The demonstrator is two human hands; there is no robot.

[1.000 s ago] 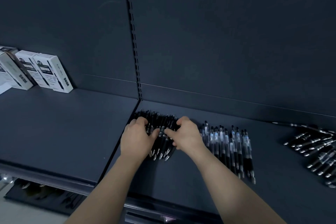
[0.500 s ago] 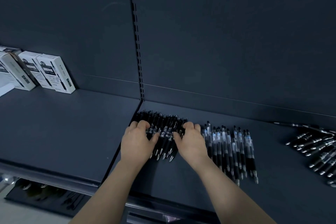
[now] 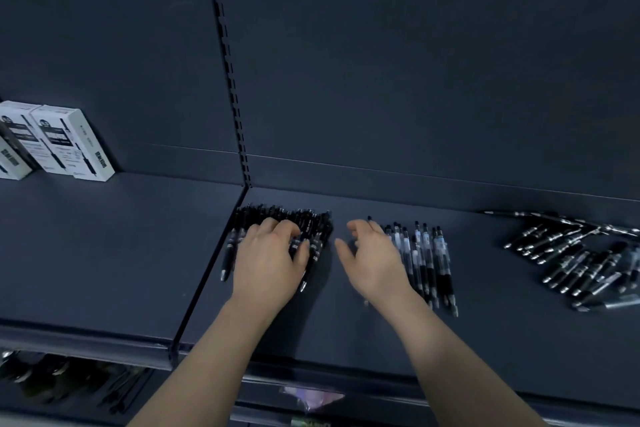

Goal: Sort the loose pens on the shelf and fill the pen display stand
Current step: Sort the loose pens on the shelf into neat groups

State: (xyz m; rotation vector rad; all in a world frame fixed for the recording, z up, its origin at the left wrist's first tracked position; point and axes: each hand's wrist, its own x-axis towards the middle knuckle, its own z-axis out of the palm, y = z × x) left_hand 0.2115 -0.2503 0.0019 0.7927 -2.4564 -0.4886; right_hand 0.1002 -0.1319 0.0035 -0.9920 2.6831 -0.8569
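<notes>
Down at the bottom, below the shelf [image 3: 104, 253] edge, a lower level shows only dim shapes, too dark to name. Both forearms reach up and in, right of the upright [image 3: 239, 135].

The left hand [image 3: 268, 263] lies on the black pens [image 3: 311, 222], the batch packed just right of the upright's foot. Its fingers are bent down onto the barrels and the thumb is held out to the side. It presses on them and pinches nothing that I can see. One pen at the batch's left edge sits nearly on the seam below the upright.

The right hand [image 3: 374, 260] is further right of the upright, fingers loose and spread, thumb apart, nothing held. It sits at the left edge of the clear pens [image 3: 427, 253], which lie in a neat row with tips toward us. Whether it touches them, I cannot tell.

Well right of the upright, a loose pile [image 3: 581, 260] lies fanned and crossed, plainly unsorted. Left of the upright, at the back, white boxes [image 3: 69, 146] lean together.

My read: this is the sorting step, squaring up groups by type. No display stand is in view, so filling has not begun. The next move calls for tidying the clear row or drawing pens from the loose pile, without scattering the squared batches.
</notes>
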